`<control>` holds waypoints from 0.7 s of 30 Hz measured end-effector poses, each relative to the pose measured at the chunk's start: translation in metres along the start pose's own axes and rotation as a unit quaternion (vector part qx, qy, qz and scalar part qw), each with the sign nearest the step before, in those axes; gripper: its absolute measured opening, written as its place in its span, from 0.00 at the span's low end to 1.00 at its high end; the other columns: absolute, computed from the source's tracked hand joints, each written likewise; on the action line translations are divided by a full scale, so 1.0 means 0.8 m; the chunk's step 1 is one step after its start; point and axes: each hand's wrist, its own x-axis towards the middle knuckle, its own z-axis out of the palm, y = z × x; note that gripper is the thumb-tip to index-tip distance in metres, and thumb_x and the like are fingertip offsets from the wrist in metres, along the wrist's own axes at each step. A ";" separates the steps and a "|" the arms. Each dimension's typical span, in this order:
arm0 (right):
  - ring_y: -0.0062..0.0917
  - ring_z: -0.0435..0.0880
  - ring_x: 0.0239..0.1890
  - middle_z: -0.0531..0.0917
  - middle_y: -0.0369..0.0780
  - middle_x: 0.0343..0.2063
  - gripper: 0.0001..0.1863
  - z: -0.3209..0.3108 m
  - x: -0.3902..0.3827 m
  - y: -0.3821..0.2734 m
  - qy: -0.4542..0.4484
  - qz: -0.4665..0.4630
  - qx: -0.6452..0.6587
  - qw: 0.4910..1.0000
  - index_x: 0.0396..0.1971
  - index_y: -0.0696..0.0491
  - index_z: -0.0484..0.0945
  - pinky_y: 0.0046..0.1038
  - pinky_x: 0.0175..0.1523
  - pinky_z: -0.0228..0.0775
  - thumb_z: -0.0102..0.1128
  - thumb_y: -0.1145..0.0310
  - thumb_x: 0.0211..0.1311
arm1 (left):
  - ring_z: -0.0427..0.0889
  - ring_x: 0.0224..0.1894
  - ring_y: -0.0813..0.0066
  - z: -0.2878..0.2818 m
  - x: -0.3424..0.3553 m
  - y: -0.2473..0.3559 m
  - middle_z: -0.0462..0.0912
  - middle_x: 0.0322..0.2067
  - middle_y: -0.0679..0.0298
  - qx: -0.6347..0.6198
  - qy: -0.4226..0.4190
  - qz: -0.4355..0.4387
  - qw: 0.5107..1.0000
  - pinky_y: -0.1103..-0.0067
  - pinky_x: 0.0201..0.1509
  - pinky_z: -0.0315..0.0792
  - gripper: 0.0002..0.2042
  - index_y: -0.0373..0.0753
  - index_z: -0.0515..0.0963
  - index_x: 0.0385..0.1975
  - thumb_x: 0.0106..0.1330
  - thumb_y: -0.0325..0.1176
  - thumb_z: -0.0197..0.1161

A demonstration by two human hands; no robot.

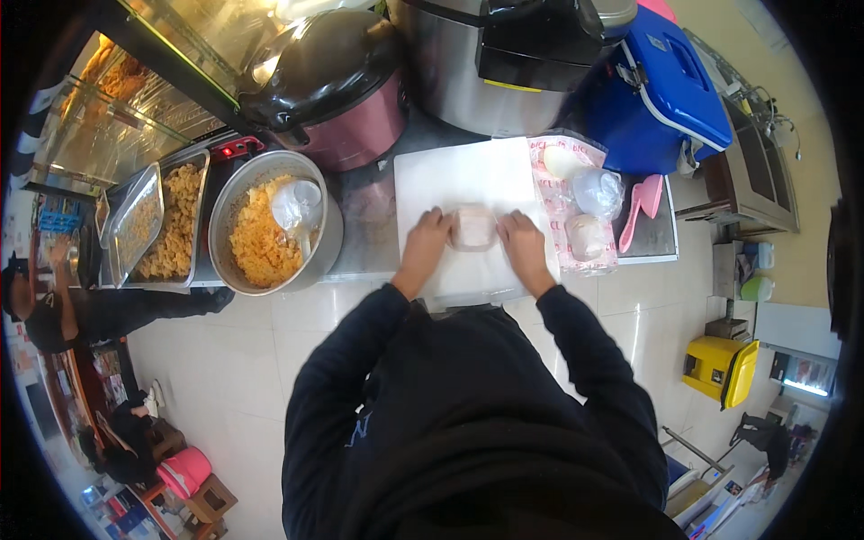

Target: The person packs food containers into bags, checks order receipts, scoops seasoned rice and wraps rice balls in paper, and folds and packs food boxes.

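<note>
A small rounded parcel wrapped in clear film (473, 227) lies on a white board (468, 171) on the steel counter. My left hand (428, 236) presses against its left side and my right hand (521, 238) against its right side, fingers curled on the film. Both dark sleeves come up from the lower edge. To the right lie two more wrapped pale balls (587, 236) on a printed plastic sheet (549, 193).
A big metal bowl of orange rice with a white scoop (270, 225) stands at the left, beside trays of fried food (171, 225). Behind are a pink rice cooker (337, 85), a steel cooker (490, 63) and a blue cooler box (661, 85). A pink paddle (641, 209) lies at the right. Other people stand at far left.
</note>
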 end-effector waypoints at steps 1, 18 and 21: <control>0.37 0.76 0.35 0.76 0.41 0.34 0.10 0.002 -0.013 -0.004 0.000 0.021 0.015 1.000 0.31 0.55 0.75 0.35 0.37 0.70 0.59 0.74 0.45 | 0.74 0.32 0.63 0.008 -0.012 0.010 0.73 0.28 0.61 0.060 0.068 0.010 0.996 0.73 0.35 0.72 0.05 0.35 0.73 0.31 0.54 0.24 0.57; 0.31 0.70 0.52 0.71 0.48 0.48 0.34 0.047 0.015 -0.094 0.085 0.235 0.373 0.893 0.57 0.65 0.58 0.28 0.56 0.62 0.60 0.63 0.55 | 0.65 0.45 0.55 -0.012 -0.043 0.041 0.65 0.41 0.51 -0.046 0.008 -0.011 0.999 0.68 0.52 0.63 0.13 0.25 0.71 0.37 0.51 0.23 0.53; 0.26 0.73 0.47 0.74 0.45 0.46 0.32 0.053 0.038 -0.096 0.037 0.322 0.598 0.733 0.55 0.64 0.61 0.24 0.52 0.65 0.61 0.63 0.55 | 0.64 0.51 0.54 -0.005 -0.049 0.035 0.65 0.44 0.50 -0.131 0.054 -0.067 0.988 0.71 0.56 0.61 0.19 0.24 0.66 0.46 0.54 0.24 0.54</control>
